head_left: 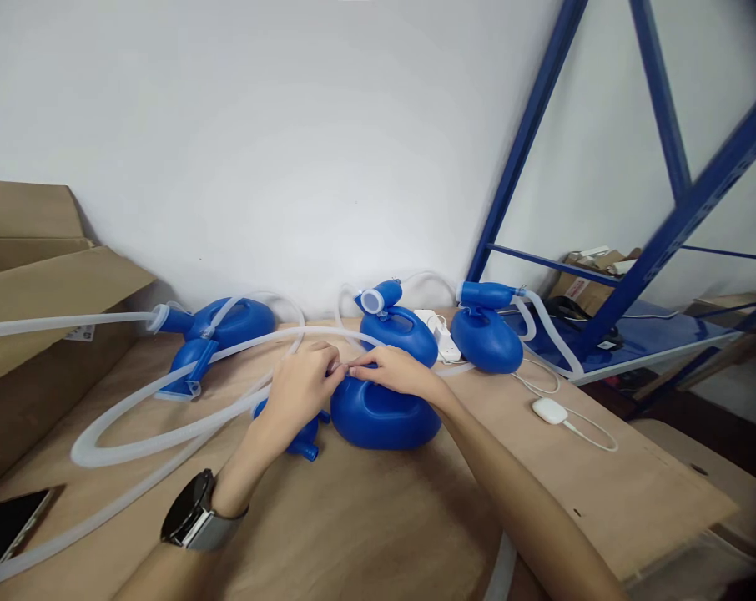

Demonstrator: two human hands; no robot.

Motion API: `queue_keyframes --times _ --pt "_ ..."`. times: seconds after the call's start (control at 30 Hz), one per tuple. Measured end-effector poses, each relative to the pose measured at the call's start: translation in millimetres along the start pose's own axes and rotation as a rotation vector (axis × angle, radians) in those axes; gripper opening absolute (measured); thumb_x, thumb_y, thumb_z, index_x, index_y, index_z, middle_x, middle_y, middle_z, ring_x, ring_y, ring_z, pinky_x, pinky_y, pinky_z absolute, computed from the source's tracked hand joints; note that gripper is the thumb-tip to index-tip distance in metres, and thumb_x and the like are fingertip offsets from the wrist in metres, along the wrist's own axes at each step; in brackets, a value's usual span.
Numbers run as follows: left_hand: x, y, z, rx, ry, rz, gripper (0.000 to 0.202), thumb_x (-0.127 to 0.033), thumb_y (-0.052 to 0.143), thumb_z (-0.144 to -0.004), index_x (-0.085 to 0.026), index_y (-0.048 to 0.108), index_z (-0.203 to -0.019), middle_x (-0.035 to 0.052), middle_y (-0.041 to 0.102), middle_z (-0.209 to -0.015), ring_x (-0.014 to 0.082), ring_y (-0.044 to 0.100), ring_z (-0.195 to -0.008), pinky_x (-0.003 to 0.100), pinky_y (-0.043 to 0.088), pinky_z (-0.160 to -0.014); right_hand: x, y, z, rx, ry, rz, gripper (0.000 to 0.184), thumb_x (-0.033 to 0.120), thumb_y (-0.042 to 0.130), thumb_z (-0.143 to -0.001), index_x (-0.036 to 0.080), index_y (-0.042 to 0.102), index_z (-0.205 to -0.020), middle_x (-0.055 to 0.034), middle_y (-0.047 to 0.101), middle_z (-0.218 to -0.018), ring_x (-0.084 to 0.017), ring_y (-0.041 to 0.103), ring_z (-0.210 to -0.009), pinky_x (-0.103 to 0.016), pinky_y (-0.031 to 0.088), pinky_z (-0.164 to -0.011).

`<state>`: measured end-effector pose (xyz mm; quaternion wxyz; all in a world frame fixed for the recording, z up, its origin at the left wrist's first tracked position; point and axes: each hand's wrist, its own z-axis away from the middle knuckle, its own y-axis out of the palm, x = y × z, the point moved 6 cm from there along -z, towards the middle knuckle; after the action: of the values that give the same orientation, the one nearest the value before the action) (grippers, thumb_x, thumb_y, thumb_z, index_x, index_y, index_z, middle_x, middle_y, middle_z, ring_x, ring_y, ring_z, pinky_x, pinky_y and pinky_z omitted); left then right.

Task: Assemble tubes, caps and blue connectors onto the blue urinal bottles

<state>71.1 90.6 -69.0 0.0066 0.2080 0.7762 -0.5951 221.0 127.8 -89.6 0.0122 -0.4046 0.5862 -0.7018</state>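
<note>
A blue plastic jug (387, 417) with a moulded handle lies on its side on the table in front of me. My left hand (303, 384), with a watch on its wrist, meets my right hand (394, 369) at the jug's upper left end. Their fingertips pinch together around something small that I cannot make out. Under my left hand lies a blue funnel-like plastic piece (304, 441), partly hidden by that hand. A translucent hose (140, 446) loops across the table to the left of my hands.
Several similar blue jugs stand along the wall: a left one (246, 321), a middle one (409, 338), a right one (487, 342). A white power strip (444, 338), a white charger (549, 410), a phone (8, 530), a cardboard box (33, 334) and a blue metal rack (528, 142) surround them.
</note>
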Motion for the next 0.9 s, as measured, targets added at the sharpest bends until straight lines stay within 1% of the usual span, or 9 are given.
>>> queue_keyframes --times 0.2,0.33,0.43,0.53,0.63,0.67,0.73,0.8,0.9 --pt "-0.2 3.7 -1.2 -0.032 -0.031 -0.008 0.021 -0.025 0.053 -0.094 -0.021 0.056 -0.073 0.0051 0.072 -0.087 0.0221 0.064 -0.082 0.033 0.027 -0.064 -2.3 0.4 -1.2 0.002 0.021 -0.020 0.037 0.045 0.061 -0.098 0.030 0.078 -0.128 -0.0004 0.081 -0.109 -0.026 0.074 -0.096 -0.029 0.050 -0.081" --pt "0.4 6.8 -1.6 -0.047 -0.073 -0.012 0.021 -0.026 0.053 -0.093 -0.021 0.058 -0.074 0.0061 0.073 -0.087 0.0243 0.066 -0.083 0.033 0.028 -0.063 -2.2 -0.2 -0.7 -0.016 0.034 0.015 0.036 0.046 0.058 -0.100 0.029 0.080 -0.124 -0.0009 0.081 -0.109 -0.027 0.074 -0.100 -0.032 0.051 -0.086" --pt "3.4 7.2 -2.0 -0.033 -0.052 0.008 0.015 -0.032 0.056 -0.096 -0.021 0.065 -0.091 0.0049 0.075 -0.095 0.0254 0.068 -0.089 0.032 0.038 -0.067 -2.8 -0.3 0.2 -0.042 0.042 0.030 0.037 0.048 0.056 -0.100 0.031 0.081 -0.122 -0.0012 0.081 -0.116 -0.029 0.073 -0.108 -0.033 0.050 -0.091" --pt "2.9 -0.3 -1.4 -0.055 0.085 0.032 0.029 -0.034 0.061 -0.096 -0.021 0.062 -0.122 0.0100 0.071 -0.126 0.0295 0.067 -0.110 0.038 0.050 -0.085 -4.9 0.5 -0.1 -0.062 0.043 0.046 0.039 0.052 0.055 -0.101 0.032 0.080 -0.121 -0.0017 0.080 -0.117 -0.029 0.073 -0.111 -0.034 0.050 -0.094" --pt "-7.1 -19.3 7.4 -0.087 0.358 0.035 0.029 -0.030 0.063 -0.094 -0.021 0.063 -0.122 0.0131 0.059 -0.147 0.0333 0.050 -0.140 0.048 0.043 -0.112 -12.5 -2.6 -2.2 -0.115 0.107 0.127 0.040 0.053 0.050 -0.104 0.034 0.077 -0.125 -0.0023 0.080 -0.116 -0.029 0.072 -0.115 -0.034 0.050 -0.093" --pt "-9.4 -26.6 12.0 -0.069 0.417 0.045 0.024 -0.028 0.062 -0.094 -0.022 0.065 -0.118 0.0119 0.060 -0.146 0.0324 0.049 -0.141 0.048 0.041 -0.115 -16.6 -5.4 -2.7 -0.151 0.153 0.167 0.041 0.052 0.047 -0.105 0.034 0.077 -0.126 -0.0032 0.080 -0.119 -0.030 0.071 -0.117 -0.035 0.049 -0.094" --pt "-7.8 -38.3 20.1 0.035 0.408 0.076 0.018 -0.025 0.057 -0.095 -0.024 0.067 -0.110 0.0075 0.067 -0.132 0.0279 0.060 -0.125 0.043 0.048 -0.106 -24.6 -10.7 -3.1 -0.218 0.247 0.231 0.042 0.049 0.043 -0.107 0.030 0.075 -0.127 -0.0067 0.078 -0.124 -0.032 0.070 -0.120 -0.037 0.049 -0.095" --pt "1.7 -41.5 26.5 0.201 0.266 0.061 0.023 -0.021 0.055 -0.092 -0.026 0.068 -0.109 0.0035 0.072 -0.118 0.0244 0.067 -0.107 0.039 0.053 -0.093 -30.3 -12.8 -3.4 -0.250 0.304 0.257 0.044 0.046 0.040 -0.108 0.027 0.074 -0.127 -0.0099 0.076 -0.126 -0.034 0.069 -0.121 -0.041 0.049 -0.097" --pt "23.6 -26.2 34.7 0.491 0.025 -0.099 0.058 -0.012 0.062 -0.076 -0.029 0.065 -0.131 0.0048 0.069 -0.131 0.0281 0.066 -0.116 0.038 0.053 -0.095 -32.7 -12.1 -3.5 -0.250 0.315 0.265 0.045 0.046 0.036 -0.109 0.026 0.072 -0.129 -0.0105 0.075 -0.127 -0.034 0.069 -0.120 -0.044 0.049 -0.099"
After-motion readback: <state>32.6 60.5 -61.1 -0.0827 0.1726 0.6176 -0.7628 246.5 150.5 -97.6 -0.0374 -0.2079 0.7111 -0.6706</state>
